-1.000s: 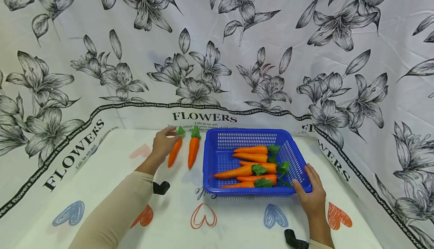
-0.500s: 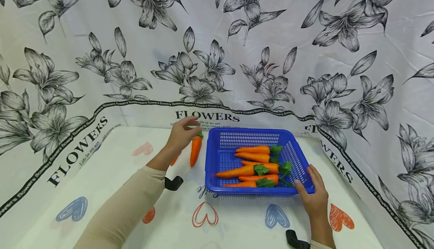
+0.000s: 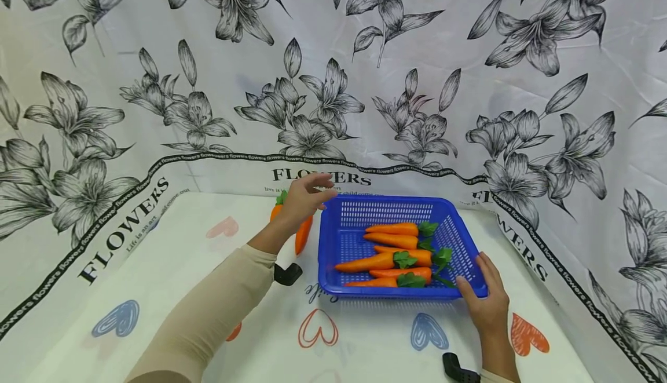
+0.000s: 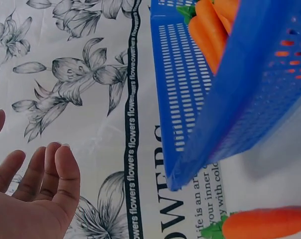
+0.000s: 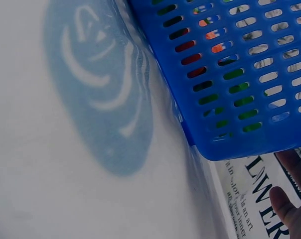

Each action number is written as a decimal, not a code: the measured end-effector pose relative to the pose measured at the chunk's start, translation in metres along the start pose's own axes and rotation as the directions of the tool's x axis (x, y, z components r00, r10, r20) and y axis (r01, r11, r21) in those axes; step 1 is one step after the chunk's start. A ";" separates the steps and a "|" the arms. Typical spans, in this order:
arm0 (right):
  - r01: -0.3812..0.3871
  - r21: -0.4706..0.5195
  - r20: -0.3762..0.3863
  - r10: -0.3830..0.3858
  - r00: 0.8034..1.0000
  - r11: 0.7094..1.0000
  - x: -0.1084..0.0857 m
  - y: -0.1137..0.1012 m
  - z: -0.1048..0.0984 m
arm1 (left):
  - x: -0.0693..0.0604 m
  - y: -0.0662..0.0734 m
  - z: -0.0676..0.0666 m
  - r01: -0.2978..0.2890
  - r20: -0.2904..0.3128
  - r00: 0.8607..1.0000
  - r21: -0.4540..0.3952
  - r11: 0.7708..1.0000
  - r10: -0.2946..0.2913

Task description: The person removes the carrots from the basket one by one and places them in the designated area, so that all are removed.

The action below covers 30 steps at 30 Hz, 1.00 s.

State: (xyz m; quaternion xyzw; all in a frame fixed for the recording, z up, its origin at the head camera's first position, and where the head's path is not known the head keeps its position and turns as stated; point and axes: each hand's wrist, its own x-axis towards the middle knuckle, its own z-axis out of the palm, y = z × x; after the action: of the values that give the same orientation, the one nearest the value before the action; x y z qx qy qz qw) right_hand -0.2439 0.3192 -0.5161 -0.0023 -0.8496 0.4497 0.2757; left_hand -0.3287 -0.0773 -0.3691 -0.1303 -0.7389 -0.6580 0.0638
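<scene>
My left hand (image 3: 304, 200) hovers at the back left of the blue plastic basket (image 3: 323, 255), its fingers loosely bent and holding nothing. The left wrist view shows that hand (image 4: 38, 191) apart from the basket wall. Partly hidden behind the hand and wrist, one orange carrot (image 3: 275, 210) and a second carrot (image 3: 302, 237) lie on the table. Several carrots (image 3: 367, 263) with green tops lie inside the basket. My right hand (image 3: 487, 296) is at the basket's front right corner, fingers along its side; the right wrist view shows its thumb (image 5: 281, 201) off the wall.
White cloth printed with hearts (image 3: 318, 328) covers the table. A flower-patterned curtain (image 3: 333, 110) hangs behind and along both sides. Black wrist devices sit by the left wrist (image 3: 288, 273) and the right wrist (image 3: 458, 368).
My left hand has moved right from the left carrot, across the right one, to the basket's back left corner, carrying nothing. The right hand stays at its corner. The view has shifted slightly.
</scene>
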 end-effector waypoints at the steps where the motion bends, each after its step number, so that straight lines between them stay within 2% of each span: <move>1: -0.001 -0.001 0.000 0.001 1.000 1.000 0.000 0.000 0.000 | 0.002 0.002 0.002 -0.007 0.006 1.000 0.001 1.000 0.007; 7: 0.002 -0.001 -0.001 -0.002 1.000 1.000 0.001 0.001 -0.002 | 0.010 0.012 0.019 -0.018 0.056 0.998 0.002 1.000 0.017; 10: 0.000 0.003 -0.003 0.000 1.000 1.000 0.001 0.001 -0.002 | 0.013 0.014 0.029 0.009 0.120 0.993 0.013 1.000 -0.010; 13: 0.003 0.010 -0.003 -0.003 1.000 1.000 0.001 0.002 -0.002 | 0.015 0.013 0.038 0.043 0.218 0.974 0.049 0.998 -0.052; 18: -0.003 0.005 -0.002 0.003 1.000 1.000 0.001 0.002 0.000 | 0.018 0.006 0.052 0.063 0.354 0.930 0.115 0.991 -0.100; 22: -0.014 0.004 0.001 0.014 1.000 1.000 0.000 0.002 0.001 | 0.021 0.001 0.060 0.080 0.386 0.916 0.092 0.993 -0.110; 27: -0.011 0.013 0.007 0.011 1.000 1.000 0.000 0.001 0.001 | 0.025 -0.004 0.068 0.077 0.386 0.917 0.078 0.994 -0.101; 30: -0.005 0.021 0.007 0.005 1.000 1.000 0.000 0.000 0.001 | 0.028 -0.007 0.074 0.087 0.392 0.913 0.084 0.993 -0.113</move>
State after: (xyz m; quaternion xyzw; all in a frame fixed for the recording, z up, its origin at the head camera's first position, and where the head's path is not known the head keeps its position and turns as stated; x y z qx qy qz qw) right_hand -0.2440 0.3188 -0.5166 0.0001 -0.8459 0.4592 0.2714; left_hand -0.3514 -0.0022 -0.3776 -0.2208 -0.7631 -0.5961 -0.1165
